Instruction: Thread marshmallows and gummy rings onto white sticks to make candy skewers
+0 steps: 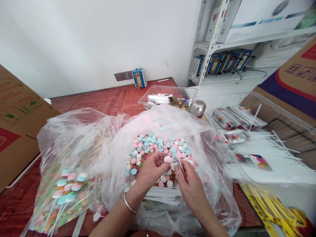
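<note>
My left hand (155, 167), with a silver bangle at the wrist, pinches a flat pink marshmallow (169, 159) between thumb and fingers. My right hand (189, 179) grips a thin white stick (182, 166), held upright and slightly tilted, just right of the pink piece. A white marshmallow (173, 167) shows by the right thumb; whether that hand holds it, I cannot tell. Below both hands lies an open clear plastic bag (206, 154) full of pink, blue and white marshmallows (148, 143). In front, a bundle of white sticks (161, 196) rests near my wrists.
Several stacked marshmallow skewers (67, 187) lie on a clear bag of coloured rings (41, 204) at left. Behind stand a clear tray (153, 90) and a metal bowl (197, 108). A cardboard box (19, 121) borders the left; a stick-filled plastic bin (271, 177) is at right.
</note>
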A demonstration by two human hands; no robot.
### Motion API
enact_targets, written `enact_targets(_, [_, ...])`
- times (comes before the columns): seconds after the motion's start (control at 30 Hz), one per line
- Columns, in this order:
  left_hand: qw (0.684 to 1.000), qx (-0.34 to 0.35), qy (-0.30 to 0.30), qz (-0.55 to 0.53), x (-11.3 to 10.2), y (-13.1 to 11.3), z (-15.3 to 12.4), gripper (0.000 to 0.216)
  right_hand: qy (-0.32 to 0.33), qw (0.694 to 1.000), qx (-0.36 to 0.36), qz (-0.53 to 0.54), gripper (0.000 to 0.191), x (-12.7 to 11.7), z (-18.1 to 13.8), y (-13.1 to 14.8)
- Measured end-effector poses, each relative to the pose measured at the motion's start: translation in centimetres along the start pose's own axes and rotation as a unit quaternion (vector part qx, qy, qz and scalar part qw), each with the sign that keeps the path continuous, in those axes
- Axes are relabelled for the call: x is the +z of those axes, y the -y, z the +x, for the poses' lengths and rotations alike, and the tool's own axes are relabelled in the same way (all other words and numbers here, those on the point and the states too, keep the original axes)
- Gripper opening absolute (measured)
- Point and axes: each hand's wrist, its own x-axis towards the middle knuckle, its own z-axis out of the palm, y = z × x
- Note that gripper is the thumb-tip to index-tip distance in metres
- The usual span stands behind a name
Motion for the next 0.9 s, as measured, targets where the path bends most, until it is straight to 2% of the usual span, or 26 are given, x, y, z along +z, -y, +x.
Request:
enact_targets(0.1, [0.998,-0.008,-0.049,-0.024,-0.2,0.2,0.5,0.037,0.000,0.996,-0.042,-0.083,0.043,-0.2,-0.9,-0.1])
enact_targets(0.27, [0.995,-0.019,-0.080,-0.049,-0.2,-0.3,0.5,0.042,0.134,0.965,-0.008,-0.225,0.052,-0.3,-2.2,0.6])
enact_targets(0.37, [0.995,-0.012,-0.080,-0.051,-0.2,-0.4,0.4,0.042,0.158,0.950,0.001,-0.268,0.049,-0.5,-2.2,1.2])
enact_targets(0.6, [0.998,-0.006,-0.069,0.004,-0.2,-0.3,0.3,0.037,0.168,0.955,-0.012,-0.244,0.041,-0.8,-2.0,1.8])
enact_targets(0.9, [0.994,0.066,-0.041,0.076,-0.2,0.4,0.0,0.025,0.171,0.974,-0.006,-0.150,0.038,-0.8,-2.1,1.8])
